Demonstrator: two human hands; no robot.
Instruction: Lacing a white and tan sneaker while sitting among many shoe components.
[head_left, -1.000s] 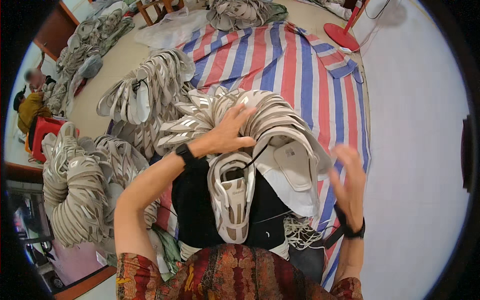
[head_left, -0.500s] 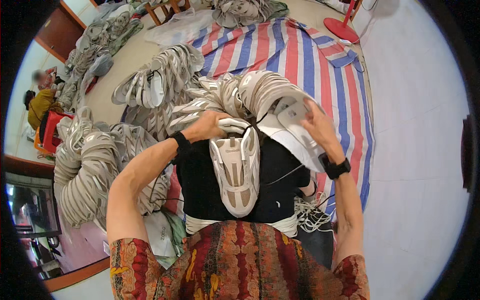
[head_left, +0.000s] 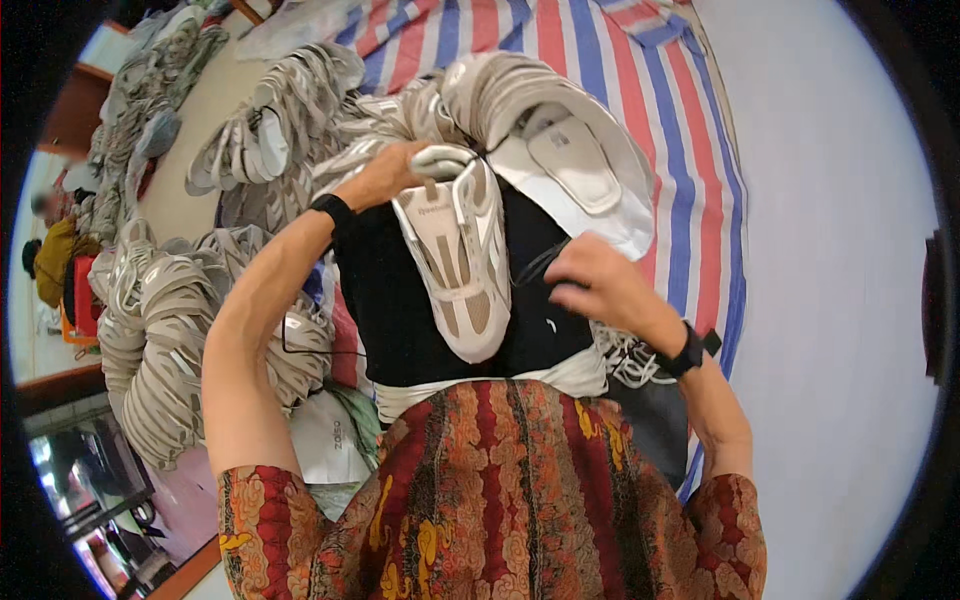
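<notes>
A beige and white shoe upper point(head_left: 465, 265) lies toe toward me on the black cloth point(head_left: 375, 280) over my lap. At its collar, the fingers of my left hand point(head_left: 392, 172) are closed round the edge, partly hidden behind it. To the right of the upper, my right hand point(head_left: 608, 285) is closed at a looped black cord point(head_left: 538, 265), which it appears to pinch. Just beyond, a curved stack of nested uppers point(head_left: 500, 90) fans out to the right. Its end piece shows a pale insole point(head_left: 575, 160).
More bundled uppers stand at left point(head_left: 165, 350) and far left of centre point(head_left: 285, 115). A striped sheet point(head_left: 690, 200) covers the floor beside a white wall point(head_left: 820, 250). White laces point(head_left: 630, 358) lie by my right wrist. A person point(head_left: 55, 230) is at far left.
My right hand has left the end of the stack and come down toward me, to the black cord. My left hand keeps its hold on the upper. The view has shifted.
</notes>
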